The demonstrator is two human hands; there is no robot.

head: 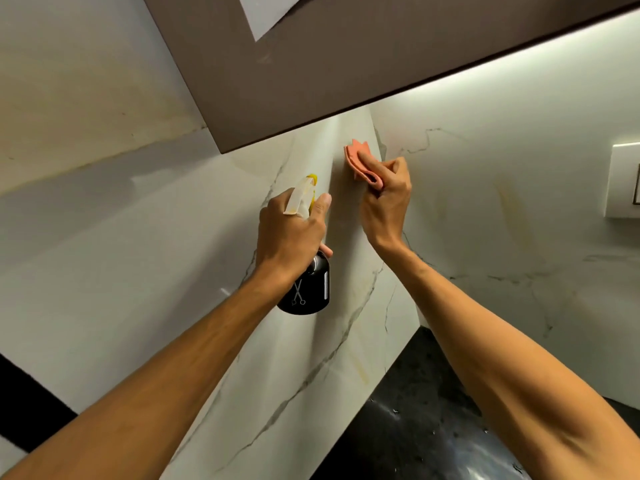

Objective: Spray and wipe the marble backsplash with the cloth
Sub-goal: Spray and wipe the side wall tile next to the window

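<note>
The white marble backsplash [173, 271] with grey veins fills the view and meets a second marble wall at an inner corner. My left hand [289, 233] grips a black spray bottle [308, 289] by its neck, its whitish and yellow nozzle pointing up at the marble. My right hand [386, 206] pinches a folded pink cloth [360, 161] and holds it against the marble just left of the corner, high up under the cabinet. Both arms reach upward side by side, the hands a short gap apart.
A brown wall cabinet [311, 81] overhangs just above the hands, with a lit strip along its underside to the right. A white switch plate [623, 181] sits on the right wall. A wet black countertop [433, 427] lies below.
</note>
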